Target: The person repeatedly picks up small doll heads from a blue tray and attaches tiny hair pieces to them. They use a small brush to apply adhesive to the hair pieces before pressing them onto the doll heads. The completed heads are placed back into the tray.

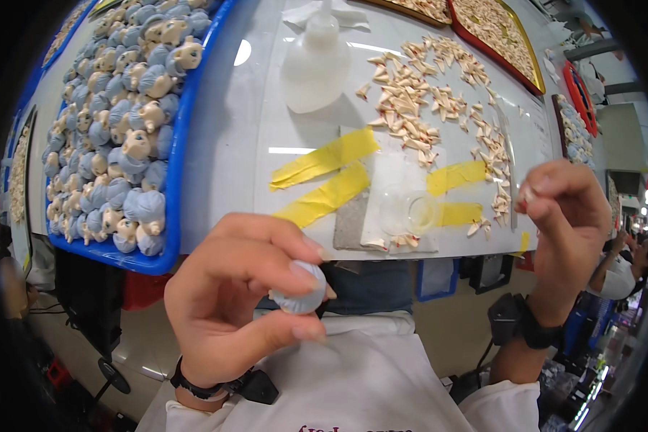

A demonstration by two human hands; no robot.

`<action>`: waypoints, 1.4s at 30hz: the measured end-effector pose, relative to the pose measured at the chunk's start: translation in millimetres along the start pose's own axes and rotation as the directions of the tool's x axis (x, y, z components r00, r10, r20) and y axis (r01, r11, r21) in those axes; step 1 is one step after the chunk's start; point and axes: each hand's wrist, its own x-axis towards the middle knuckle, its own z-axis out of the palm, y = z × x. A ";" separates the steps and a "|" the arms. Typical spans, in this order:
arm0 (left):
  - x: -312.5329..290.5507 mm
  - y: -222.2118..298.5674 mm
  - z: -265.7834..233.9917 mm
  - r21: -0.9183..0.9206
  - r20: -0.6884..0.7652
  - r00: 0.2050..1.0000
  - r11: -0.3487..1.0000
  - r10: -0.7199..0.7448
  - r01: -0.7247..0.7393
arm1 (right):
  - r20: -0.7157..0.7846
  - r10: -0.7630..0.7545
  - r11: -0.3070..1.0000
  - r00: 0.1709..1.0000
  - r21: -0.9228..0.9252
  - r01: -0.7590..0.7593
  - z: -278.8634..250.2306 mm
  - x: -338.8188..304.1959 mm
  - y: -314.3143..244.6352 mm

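Between the thumb and fingers of my left hand [219, 302] is a small doll head [297, 291] with blue-grey hair, held in front of my shirt near the table's front edge. My right hand [570, 216], raised at the table's right side, pinches a tiny cream piece [529, 196] with a reddish end; my fingertips hide most of it. Similar cream pointed pieces [403, 108] with red tips lie scattered over the white table. A small clear round dish [421, 212] rests on a white pad between the two hands, with a few pieces beside it.
At the left, a blue tray [174, 194] holds many blue-haired doll heads. A translucent bottle [313, 68] stands at the back. Yellow tape strips [327, 158] cross the pad's edges. A red-and-gold tray [531, 61] of cream pieces lies far right. Other people are at the right.
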 end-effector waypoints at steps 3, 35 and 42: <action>2.4 -5.4 13.7 -0.023 -0.097 0.991 0.996 -0.092 0.090 | -0.038 0.052 0.995 0.998 -0.078 -0.055 12.9 4.5 -6.4; 4.7 -10.5 21.6 0.242 0.079 0.996 0.969 0.028 -0.047 | 0.496 -0.183 0.812 0.849 -0.410 0.415 54.1 -10.7 -49.3; -0.5 -8.1 26.4 0.520 0.105 0.981 0.831 0.165 -0.196 | 0.271 -0.386 0.821 0.882 -0.336 0.463 75.5 -31.4 -16.7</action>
